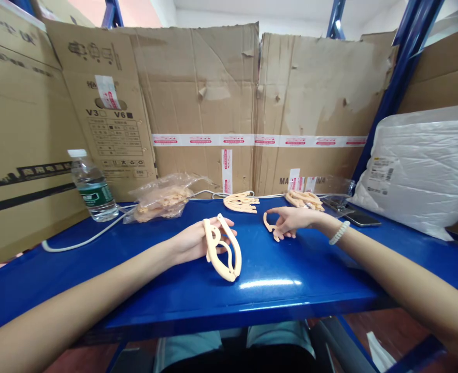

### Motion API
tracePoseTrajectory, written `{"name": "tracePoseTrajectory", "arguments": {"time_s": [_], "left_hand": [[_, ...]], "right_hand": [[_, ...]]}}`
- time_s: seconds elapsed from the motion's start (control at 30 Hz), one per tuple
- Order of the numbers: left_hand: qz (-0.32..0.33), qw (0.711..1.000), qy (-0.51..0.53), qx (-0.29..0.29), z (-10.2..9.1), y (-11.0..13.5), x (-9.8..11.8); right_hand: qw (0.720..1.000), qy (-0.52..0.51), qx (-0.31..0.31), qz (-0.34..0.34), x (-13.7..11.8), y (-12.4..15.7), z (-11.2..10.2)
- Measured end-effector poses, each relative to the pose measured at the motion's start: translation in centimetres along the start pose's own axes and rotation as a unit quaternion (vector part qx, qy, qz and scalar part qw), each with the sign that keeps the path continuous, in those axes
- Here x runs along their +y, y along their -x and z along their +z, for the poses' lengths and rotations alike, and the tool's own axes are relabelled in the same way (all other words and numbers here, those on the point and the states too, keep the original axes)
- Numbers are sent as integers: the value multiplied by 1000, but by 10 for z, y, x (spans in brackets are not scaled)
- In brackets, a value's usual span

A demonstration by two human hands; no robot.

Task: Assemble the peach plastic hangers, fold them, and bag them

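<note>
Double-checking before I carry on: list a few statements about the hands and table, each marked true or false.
1. The left hand holds a cream looped piece. True.
2. The right hand touches nothing. False: the right hand has its fingers on a second cream piece.
3. The bottle stands capped on the blue table. True.
4. A bracelet circles the left wrist. False: the bracelet is on the right wrist.
5. The clear bag lies right of the bottle. True.

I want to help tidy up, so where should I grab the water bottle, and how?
I'd hold the water bottle around its green label, coming from the front. It stands on its base and is round there, so it should be easy to wrap around. Cardboard rises behind it, and a white cable lies on the table in front, so stay above that.
</note>
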State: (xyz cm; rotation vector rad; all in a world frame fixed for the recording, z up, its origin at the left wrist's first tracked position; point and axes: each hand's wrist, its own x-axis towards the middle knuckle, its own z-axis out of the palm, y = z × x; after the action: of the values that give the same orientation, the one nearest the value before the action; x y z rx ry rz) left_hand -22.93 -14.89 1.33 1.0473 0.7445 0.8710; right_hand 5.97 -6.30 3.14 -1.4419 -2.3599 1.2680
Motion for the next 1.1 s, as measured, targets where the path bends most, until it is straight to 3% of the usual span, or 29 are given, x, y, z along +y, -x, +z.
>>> {"name": "tracePoseTrajectory", "arguments": {"time_s": [0.07, 0.13, 0.17, 0.23, 0.27, 0.3, 0.4, 0.5, 0.67, 0.8, 0.93, 1.03, 1.1], "left_hand": [[-15, 1000, 12, 12, -2, -1, 1], [-25, 999, 18, 22, -3, -2, 1], [-28, 999, 20, 25, -4, -2, 1], [-28, 999, 23, 24, -5, -3, 0], [-24, 999, 23, 22, -5, -4, -1], [-19, 999, 22, 21, -6, -4, -2], [-9, 999, 27, 19, -7, -5, -4], [-27, 997, 62, 30, -6, -4, -3], [-38, 992, 92, 84, 0, -1, 0], [-9, 994, 54, 99, 6, 0, -1], [30, 986, 3, 166, 6, 0, -4], [79, 973, -48, 212, 5, 1, -8], [106, 968, -92, 208, 7, 2, -12]], "right_hand": [[997, 68, 28, 18, -3, 1, 1], [977, 174, 125, -7, -9, 5, 4], [953, 229, 190, -54, -14, 8, 8], [880, 309, 287, -216, -26, 17, 22], [844, 328, 287, -314, -32, 21, 32], [815, 338, 249, -401, -38, 25, 44], [768, 340, 120, -529, -52, 31, 77], [761, 332, 109, -547, -54, 27, 96], [775, 320, 149, -524, -48, 16, 99], [761, 371, 179, -501, -48, 15, 101], [728, 428, 208, -493, -49, 15, 104], [728, 436, 215, -483, -48, 14, 104], [734, 437, 224, -470, -47, 13, 105]]}}
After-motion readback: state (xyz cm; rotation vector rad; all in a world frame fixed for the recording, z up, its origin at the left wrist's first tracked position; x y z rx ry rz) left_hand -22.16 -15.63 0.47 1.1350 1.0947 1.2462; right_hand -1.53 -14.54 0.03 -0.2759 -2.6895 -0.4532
